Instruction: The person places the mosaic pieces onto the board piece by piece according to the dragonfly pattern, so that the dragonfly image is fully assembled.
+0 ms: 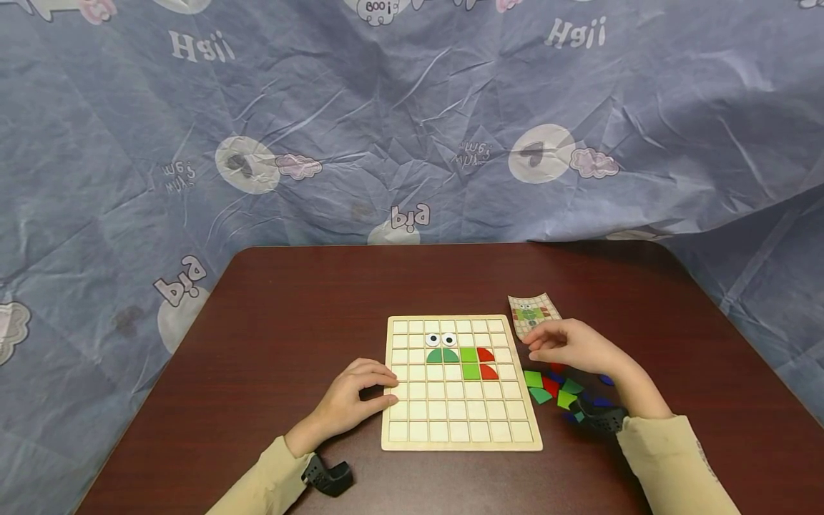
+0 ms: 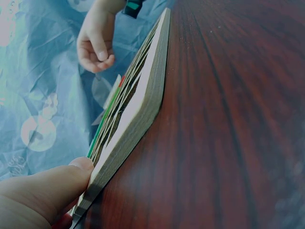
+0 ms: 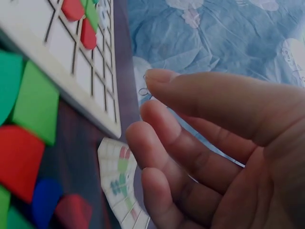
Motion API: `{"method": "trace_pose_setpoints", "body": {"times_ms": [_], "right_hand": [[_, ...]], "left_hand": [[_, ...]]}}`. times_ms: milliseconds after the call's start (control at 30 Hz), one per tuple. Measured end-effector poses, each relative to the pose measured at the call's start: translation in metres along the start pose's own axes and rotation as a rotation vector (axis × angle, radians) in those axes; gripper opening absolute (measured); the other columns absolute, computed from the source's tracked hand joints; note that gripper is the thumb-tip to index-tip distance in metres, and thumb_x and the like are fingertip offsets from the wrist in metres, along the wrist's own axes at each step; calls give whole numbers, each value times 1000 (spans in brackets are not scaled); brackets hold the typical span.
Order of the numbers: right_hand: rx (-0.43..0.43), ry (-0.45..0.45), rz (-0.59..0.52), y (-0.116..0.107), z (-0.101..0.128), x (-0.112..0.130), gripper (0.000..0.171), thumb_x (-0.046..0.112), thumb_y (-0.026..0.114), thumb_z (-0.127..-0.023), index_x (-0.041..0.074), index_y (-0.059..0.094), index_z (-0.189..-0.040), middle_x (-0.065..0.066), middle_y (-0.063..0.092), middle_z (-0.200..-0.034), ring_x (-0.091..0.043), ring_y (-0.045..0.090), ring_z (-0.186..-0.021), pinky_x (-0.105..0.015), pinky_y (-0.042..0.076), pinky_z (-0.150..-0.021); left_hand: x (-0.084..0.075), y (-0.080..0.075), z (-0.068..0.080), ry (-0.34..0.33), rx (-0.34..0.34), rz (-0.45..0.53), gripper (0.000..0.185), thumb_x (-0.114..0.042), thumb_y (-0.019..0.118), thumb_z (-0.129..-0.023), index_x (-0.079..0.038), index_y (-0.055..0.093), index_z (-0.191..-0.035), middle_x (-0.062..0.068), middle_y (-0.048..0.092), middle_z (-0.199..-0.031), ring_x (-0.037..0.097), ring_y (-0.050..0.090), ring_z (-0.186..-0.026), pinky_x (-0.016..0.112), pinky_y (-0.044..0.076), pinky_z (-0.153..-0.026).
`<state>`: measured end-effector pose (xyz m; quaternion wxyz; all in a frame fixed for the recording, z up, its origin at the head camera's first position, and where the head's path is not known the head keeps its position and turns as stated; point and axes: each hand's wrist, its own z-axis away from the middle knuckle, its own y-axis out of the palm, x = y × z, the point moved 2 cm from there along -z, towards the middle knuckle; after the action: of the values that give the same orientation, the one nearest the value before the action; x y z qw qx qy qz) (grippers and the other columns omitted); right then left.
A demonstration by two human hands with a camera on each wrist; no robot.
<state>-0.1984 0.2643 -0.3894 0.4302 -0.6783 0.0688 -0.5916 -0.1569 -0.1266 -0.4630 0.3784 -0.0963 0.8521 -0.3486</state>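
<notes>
Beige long sleeves (image 1: 669, 458), black wrist mounts (image 1: 330, 476)

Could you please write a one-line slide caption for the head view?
Left hand rests on the grid board; right hand hovers above loose coloured pieces.

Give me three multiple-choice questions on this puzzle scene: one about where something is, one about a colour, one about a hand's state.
1. Where does the small paper pattern card lie?
A. on the gridded wooden puzzle board
B. on the dark brown table, past the board's far right corner
C. in the left hand

2. What colour are the two quarter-round tiles at the right of the placed figure?
A. red
B. blue
C. yellow

3. What does the right hand hold?
A. a green tile
B. the card
C. nothing, fingers loosely curled

Answers: 1 B, head view shows it beside the corner; 2 A, both plainly red; 3 C, right wrist view shows an empty palm.
</notes>
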Motion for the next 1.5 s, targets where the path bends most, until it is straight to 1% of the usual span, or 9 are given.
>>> {"method": "trace_pose_setpoints", "body": {"times_ms": [200,267,467,600,767,900,1167,1333,1500], "right_hand": [[-8,-5,-45,-2,11,-13,26,12,70,-85,-3,64,-106,-10,67,-96,-16,65,-84,-24,54,-73],[-12,-11,-52,-2,15,-18,26,12,72,-84,-2,65,-105,-8,67,-95,-14,64,-82,-24,54,-72],[5,-65,-74,-1,28,-33,24,10,73,-82,0,65,-102,-10,66,-91,-14,63,-75,-25,55,-69],[24,-86,-95,-2,36,-41,23,9,73,-82,0,66,-102,-11,66,-91,-15,62,-75,-27,55,-67],[62,-41,-79,-6,42,-46,25,12,76,-80,3,67,-102,-8,65,-95,-14,60,-79,-25,54,-70],[92,-16,-71,-9,44,-50,28,13,77,-78,2,67,-102,-7,65,-96,-16,60,-80,-25,54,-71],[98,0,-55,-10,45,-55,28,11,77,-77,3,67,-101,-6,64,-94,-15,59,-80,-25,54,-70],[90,21,-38,-9,43,-55,26,13,77,-78,6,68,-101,-5,62,-89,-13,56,-76,-25,52,-65],[88,16,-41,-7,42,-52,25,12,77,-77,6,68,-100,-6,59,-82,-13,54,-70,-26,51,-58]], "left_hand": [[1,-1,0,-16,7,-3,21,-25,74,-82,-17,72,-101,-9,62,-107,12,52,-106,29,45,-90],[1,-1,0,-17,5,-4,21,-25,74,-82,-17,72,-101,-9,62,-107,11,51,-106,29,45,-90],[1,-1,-1,-14,7,-9,21,-26,74,-83,-16,72,-101,-9,62,-107,11,51,-106,28,45,-89],[1,0,-1,-9,5,-8,21,-25,74,-83,-16,72,-101,-8,63,-106,11,52,-106,29,46,-89],[0,-1,-1,-3,3,-9,21,-25,74,-83,-16,72,-101,-8,63,-106,12,52,-106,29,46,-89],[0,0,-2,-7,8,-7,21,-26,73,-83,-16,72,-101,-8,63,-106,11,52,-106,29,46,-89],[1,0,-1,-11,9,-3,21,-26,74,-83,-16,72,-101,-8,63,-106,11,52,-106,29,46,-89],[2,0,0,-18,9,3,21,-25,74,-83,-16,72,-101,-8,62,-107,11,52,-106,28,46,-89],[2,1,1,-19,2,5,20,-25,74,-82,-17,72,-101,-9,62,-106,11,52,-106,29,46,-88]]}}
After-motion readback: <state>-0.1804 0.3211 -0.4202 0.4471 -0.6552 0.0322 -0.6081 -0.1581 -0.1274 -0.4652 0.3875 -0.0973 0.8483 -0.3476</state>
